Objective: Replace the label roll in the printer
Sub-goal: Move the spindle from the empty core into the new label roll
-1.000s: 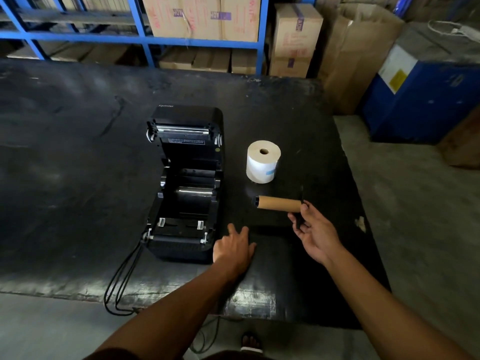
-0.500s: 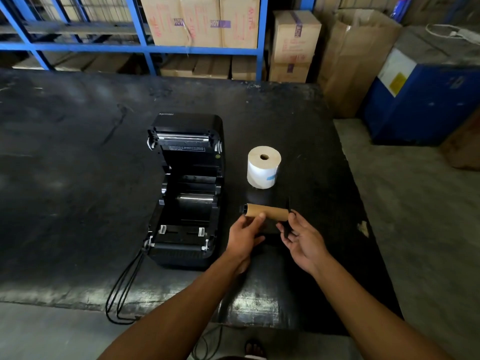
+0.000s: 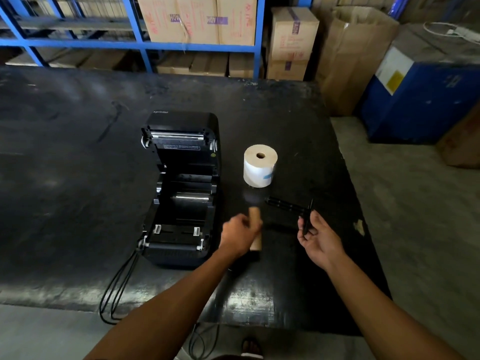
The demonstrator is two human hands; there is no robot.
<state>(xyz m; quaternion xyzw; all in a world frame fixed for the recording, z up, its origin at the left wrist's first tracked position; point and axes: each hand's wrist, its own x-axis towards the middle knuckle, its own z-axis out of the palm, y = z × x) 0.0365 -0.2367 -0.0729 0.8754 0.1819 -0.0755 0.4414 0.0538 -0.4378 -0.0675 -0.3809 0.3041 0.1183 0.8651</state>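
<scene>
A black label printer [image 3: 181, 188] sits on the dark table [image 3: 65, 152] with its lid open and its roll bay empty. Just right of it a full white label roll [image 3: 259, 166] stands on end. My left hand [image 3: 240, 236] is shut on the empty brown cardboard core [image 3: 255, 242], held roughly upright beside the printer's front right corner. My right hand [image 3: 318, 239] grips the flanged end of the black spindle [image 3: 287, 205], whose bare shaft points left toward the roll.
Black cables [image 3: 117, 289] hang off the table's front edge by the printer. Blue shelving [image 3: 140, 45] with cardboard boxes [image 3: 197, 19] runs behind the table. A blue crate [image 3: 420, 100] and a brown bag [image 3: 350, 55] stand on the floor at right.
The core was on the spindle, held in both hands. My left hand has slid it off and swung it toward me; the bare spindle stays in my right hand.
</scene>
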